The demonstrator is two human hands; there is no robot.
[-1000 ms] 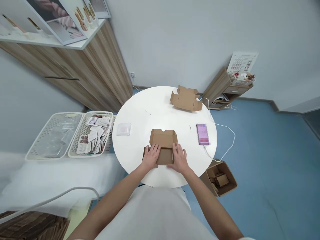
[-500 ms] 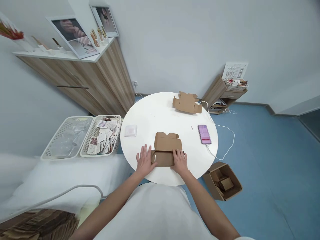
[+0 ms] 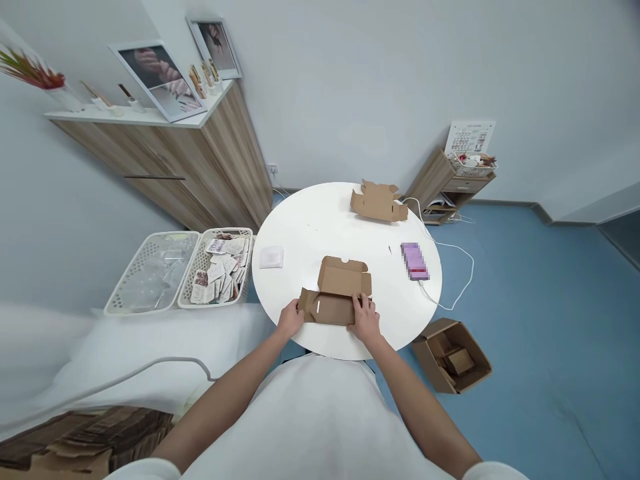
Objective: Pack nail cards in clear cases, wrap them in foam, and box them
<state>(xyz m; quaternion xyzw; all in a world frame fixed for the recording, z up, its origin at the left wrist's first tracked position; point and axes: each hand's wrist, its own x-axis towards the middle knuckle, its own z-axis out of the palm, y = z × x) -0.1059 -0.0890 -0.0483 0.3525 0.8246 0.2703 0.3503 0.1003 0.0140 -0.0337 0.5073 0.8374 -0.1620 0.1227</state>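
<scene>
A brown cardboard box (image 3: 336,310), partly folded, lies near the front edge of the round white table (image 3: 320,223). Its lid panel (image 3: 345,277) stretches away from me, tabs raised. With thumb and fingers my left hand (image 3: 291,319) grips the flap at the box's left end, which is spread outward. My right hand (image 3: 365,317) is curled over the right end, fingers on the wall and thumb at the front corner. A small white slot shows in the box floor, left of the middle.
An unfolded cardboard box (image 3: 379,201) lies at the table's far side. A purple phone (image 3: 415,261) with a white cable is at right, a clear packet (image 3: 271,257) at left. Baskets of sachets (image 3: 223,270) and plastic (image 3: 153,273) stand left; a carton (image 3: 453,357) sits on the floor.
My left hand has closed from a spread position onto the left flap, which now opens outward. The lid panel's tabs stand up more. My right hand stays at the right end; the view has shifted slightly.
</scene>
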